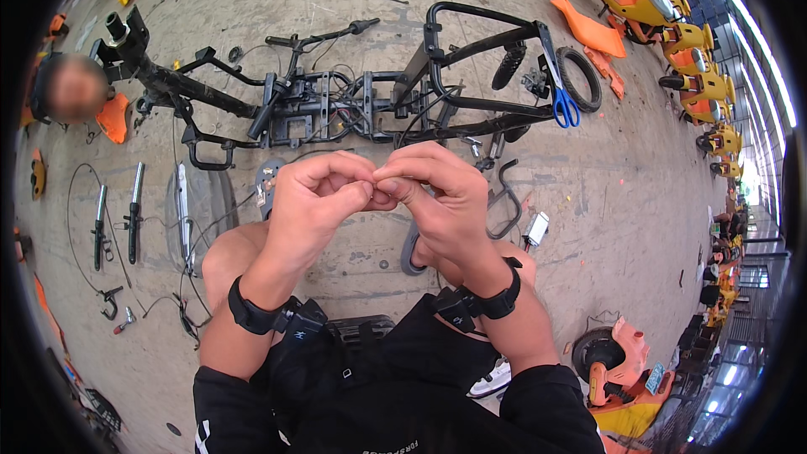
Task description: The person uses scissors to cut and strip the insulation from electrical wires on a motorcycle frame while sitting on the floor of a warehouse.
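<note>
At mid-frame the left hand [315, 197] and right hand [437, 193] are pinched fingertip to fingertip on some tiny part [376, 186], too small to identify; better kept low over the knees, clear of the stripped black scooter frame [336, 101] above.

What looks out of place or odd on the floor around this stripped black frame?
A pair of blue-handled scissors hangs off the rear of the stripped black frame, an unusual spot for a tool. Orange body panels and loose cables lie scattered over the concrete floor. Both hands, left hand and right hand, pinch something too small to identify.
</note>
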{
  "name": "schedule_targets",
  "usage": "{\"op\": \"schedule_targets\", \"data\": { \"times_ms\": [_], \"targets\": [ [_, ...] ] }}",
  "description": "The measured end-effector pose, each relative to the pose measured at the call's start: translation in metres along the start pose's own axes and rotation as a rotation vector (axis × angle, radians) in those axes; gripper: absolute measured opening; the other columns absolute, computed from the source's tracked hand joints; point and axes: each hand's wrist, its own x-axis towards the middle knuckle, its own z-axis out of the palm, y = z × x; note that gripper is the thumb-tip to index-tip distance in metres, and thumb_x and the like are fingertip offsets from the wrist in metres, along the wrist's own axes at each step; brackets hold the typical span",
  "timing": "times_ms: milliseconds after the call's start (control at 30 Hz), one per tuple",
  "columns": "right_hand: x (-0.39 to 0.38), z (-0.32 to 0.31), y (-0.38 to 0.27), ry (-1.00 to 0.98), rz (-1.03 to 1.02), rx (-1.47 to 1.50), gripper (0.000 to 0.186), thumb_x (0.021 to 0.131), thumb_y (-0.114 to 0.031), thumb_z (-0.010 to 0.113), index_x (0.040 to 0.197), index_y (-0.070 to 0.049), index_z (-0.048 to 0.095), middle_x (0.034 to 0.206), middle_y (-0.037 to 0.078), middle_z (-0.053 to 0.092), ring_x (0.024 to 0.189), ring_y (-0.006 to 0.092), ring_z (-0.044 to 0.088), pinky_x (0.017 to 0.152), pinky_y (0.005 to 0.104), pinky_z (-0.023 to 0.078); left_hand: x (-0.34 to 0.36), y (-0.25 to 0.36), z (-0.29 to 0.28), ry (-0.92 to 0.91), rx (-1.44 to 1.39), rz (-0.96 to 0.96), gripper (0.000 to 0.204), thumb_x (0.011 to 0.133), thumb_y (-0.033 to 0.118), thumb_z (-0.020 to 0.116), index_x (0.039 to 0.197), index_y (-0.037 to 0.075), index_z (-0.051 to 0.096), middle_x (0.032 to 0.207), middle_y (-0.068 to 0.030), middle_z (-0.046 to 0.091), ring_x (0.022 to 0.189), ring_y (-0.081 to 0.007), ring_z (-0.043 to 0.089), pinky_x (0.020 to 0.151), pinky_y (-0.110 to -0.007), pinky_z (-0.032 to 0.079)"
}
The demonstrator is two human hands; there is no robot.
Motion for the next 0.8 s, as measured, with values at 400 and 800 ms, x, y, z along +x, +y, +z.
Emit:
{"op": "schedule_targets", "data": {
  "times_ms": [400,800],
  "targets": [
    [-0.004,0.01,0.004,0.055,-0.001,-0.006,0.015,0.078,0.007,0.067,0.09,-0.002,0.072,0.089,0.008,0.068,0.077,0.0176,0.064,0.067,0.0265,0.051,-0.002,0.0,-0.002,0.075,-0.1,-0.081,0.01,0.08,-0.009,0.053,0.081,-0.007,0.063,0.098,-0.0164,0.064,0.086,-0.0229,0.067,0.081,-0.042,0.06],
    [-0.002,0.009,0.004,0.056,0.025,0.117,0.009,0.082,0.003,0.069,0.091,-0.001,0.071,0.087,0.008,0.066,0.075,0.0142,0.064,0.065,0.0258,0.053,-0.002,0.009,0.001,0.059,0.169,0.127,0.015,0.082,-0.012,0.059,0.096,-0.01,0.066,0.101,-0.0169,0.065,0.088,-0.021,0.067,0.081,-0.032,0.059]
  ]
}}
